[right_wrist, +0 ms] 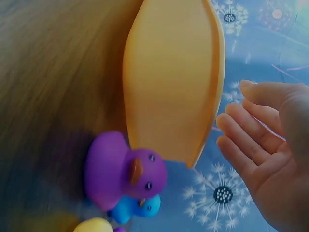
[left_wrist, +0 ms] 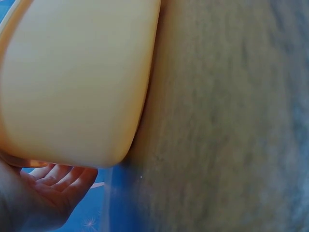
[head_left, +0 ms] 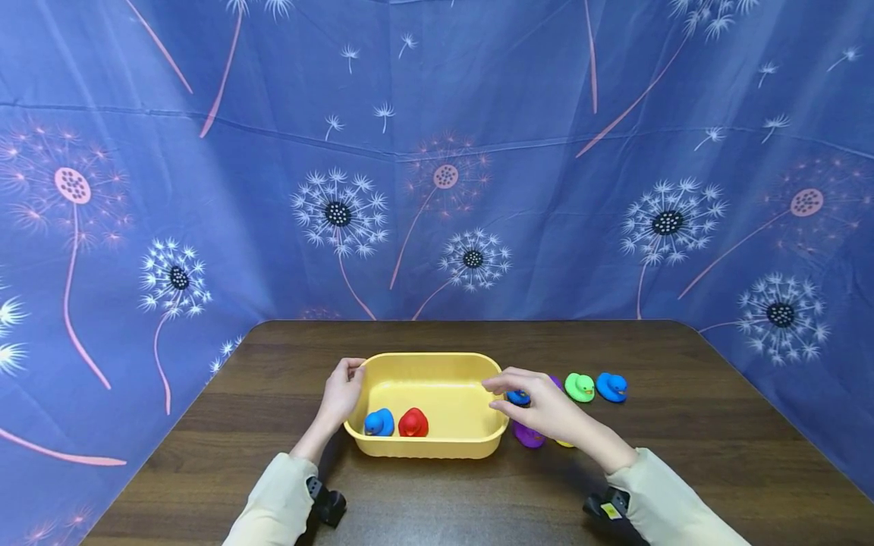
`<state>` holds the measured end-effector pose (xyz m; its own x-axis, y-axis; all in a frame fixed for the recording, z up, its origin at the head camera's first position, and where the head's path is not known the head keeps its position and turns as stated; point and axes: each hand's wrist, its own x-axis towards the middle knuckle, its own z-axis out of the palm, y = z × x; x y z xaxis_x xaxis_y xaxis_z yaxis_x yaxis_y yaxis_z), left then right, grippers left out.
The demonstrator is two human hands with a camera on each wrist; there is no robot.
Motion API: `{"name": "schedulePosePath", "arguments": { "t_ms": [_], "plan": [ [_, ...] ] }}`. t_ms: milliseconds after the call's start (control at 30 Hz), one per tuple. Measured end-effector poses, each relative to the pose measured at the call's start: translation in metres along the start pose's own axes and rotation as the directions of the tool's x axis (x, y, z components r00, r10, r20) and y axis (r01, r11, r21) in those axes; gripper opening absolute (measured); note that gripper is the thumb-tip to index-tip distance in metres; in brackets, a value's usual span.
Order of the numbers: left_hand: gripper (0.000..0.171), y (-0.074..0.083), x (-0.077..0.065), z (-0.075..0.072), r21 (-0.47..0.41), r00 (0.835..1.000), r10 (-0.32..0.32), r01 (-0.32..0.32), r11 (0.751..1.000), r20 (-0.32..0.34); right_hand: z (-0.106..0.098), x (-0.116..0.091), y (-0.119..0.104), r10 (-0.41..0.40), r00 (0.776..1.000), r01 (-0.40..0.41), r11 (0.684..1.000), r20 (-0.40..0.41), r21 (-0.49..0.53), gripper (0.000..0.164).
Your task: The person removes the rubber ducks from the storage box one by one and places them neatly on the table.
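A yellow plastic basin [head_left: 430, 449] stands on the table, with a blue rubber duck [head_left: 379, 423] and a red rubber duck [head_left: 413, 423] inside near its front left. My left hand [head_left: 341, 393] holds the basin's left end at the rim; part of its thumb is hidden behind the wall in the left wrist view. Over the right rim, my right hand [head_left: 546, 406] has its thumb and fingers apart, holding nothing. Below it sits a purple duck [right_wrist: 106, 169], beside another blue duck [right_wrist: 137, 207] and a partly hidden yellow duck [right_wrist: 94, 225].
Right of the right hand are a green duck [head_left: 580, 387] and one more blue duck [head_left: 611, 387]. Another purple duck [head_left: 556, 381] is mostly behind the hand. The brown wooden table [head_left: 437, 500] ends at a blue dandelion-print cloth [head_left: 546, 189].
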<state>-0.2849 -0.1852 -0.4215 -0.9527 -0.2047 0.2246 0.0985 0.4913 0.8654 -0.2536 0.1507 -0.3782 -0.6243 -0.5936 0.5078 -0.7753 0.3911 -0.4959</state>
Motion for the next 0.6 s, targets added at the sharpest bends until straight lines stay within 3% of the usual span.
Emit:
{"name": "schedulePosePath", "arguments": {
  "t_ms": [300, 600],
  "plan": [
    [0.025, 0.0, 0.0, -0.001, -0.007, 1.0, 0.007, -0.008, 1.0, -0.008, 0.018, 0.013, -0.006, -0.07, 0.998, 0.07, 0.997, -0.002, -0.014, 0.023],
    [0.027, 0.002, -0.002, -0.004, -0.022, 1.0, -0.006, 0.006, 1.0, 0.008, 0.031, 0.022, -0.01, -0.092, 0.994, 0.091, 0.996, 0.064, 0.018, 0.025]
  ]
}}
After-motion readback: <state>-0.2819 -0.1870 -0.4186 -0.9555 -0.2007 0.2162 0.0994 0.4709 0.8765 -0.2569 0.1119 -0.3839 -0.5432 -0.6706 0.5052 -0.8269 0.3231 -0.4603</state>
